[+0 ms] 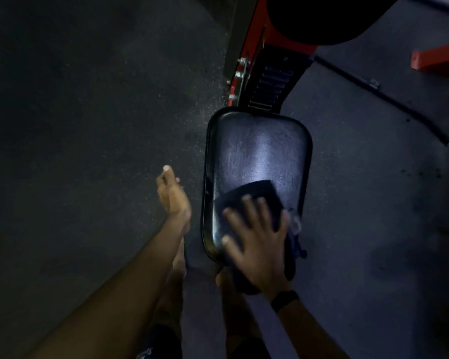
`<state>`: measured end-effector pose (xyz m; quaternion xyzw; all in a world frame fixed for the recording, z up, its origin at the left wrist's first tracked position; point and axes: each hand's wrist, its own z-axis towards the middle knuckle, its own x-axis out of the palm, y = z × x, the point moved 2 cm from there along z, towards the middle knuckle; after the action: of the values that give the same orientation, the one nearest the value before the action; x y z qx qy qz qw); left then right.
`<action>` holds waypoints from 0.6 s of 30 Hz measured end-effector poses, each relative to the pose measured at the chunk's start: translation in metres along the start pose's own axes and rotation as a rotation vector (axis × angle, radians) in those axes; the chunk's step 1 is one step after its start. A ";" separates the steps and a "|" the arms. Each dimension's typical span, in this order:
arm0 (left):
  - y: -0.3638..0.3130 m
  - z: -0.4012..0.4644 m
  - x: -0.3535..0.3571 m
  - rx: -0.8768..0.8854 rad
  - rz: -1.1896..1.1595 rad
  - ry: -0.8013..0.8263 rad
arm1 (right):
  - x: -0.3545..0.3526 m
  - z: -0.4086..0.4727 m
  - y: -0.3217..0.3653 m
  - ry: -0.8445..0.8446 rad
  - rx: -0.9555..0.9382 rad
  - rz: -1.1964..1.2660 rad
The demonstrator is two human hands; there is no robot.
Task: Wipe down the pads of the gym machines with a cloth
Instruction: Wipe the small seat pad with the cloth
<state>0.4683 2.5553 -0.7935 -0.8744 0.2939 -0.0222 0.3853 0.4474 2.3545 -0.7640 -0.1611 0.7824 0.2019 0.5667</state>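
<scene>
No lettering is readable on the dim black seat pad (259, 156) or red frame (252, 29). My right hand (259, 242), fingers spread flat, presses a dark cloth (254, 195) onto the pad's near end. My left hand (173, 194) hangs loose and empty just left of the pad.

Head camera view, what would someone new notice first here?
The black seat pad at centre, catching a bright glare. At its near end the right hand presses a dark cloth flat on it with spread fingers. The left hand hangs free over the floor, left of the pad.
</scene>
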 end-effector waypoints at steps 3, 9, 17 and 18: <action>0.001 -0.004 0.009 -0.007 0.047 0.085 | -0.027 0.082 -0.068 -0.146 0.615 0.258; 0.029 0.004 0.004 -0.022 -0.006 0.024 | -0.020 0.159 0.017 -0.180 0.236 0.047; 0.013 0.013 0.002 0.073 0.020 0.001 | 0.001 0.001 -0.052 -0.072 0.155 0.065; 0.014 0.010 0.006 0.080 0.025 0.019 | -0.005 0.027 -0.065 -0.071 0.325 0.150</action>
<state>0.4693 2.5514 -0.8109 -0.8544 0.3071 -0.0375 0.4175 0.5021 2.3117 -0.7753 -0.0013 0.7942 0.1198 0.5958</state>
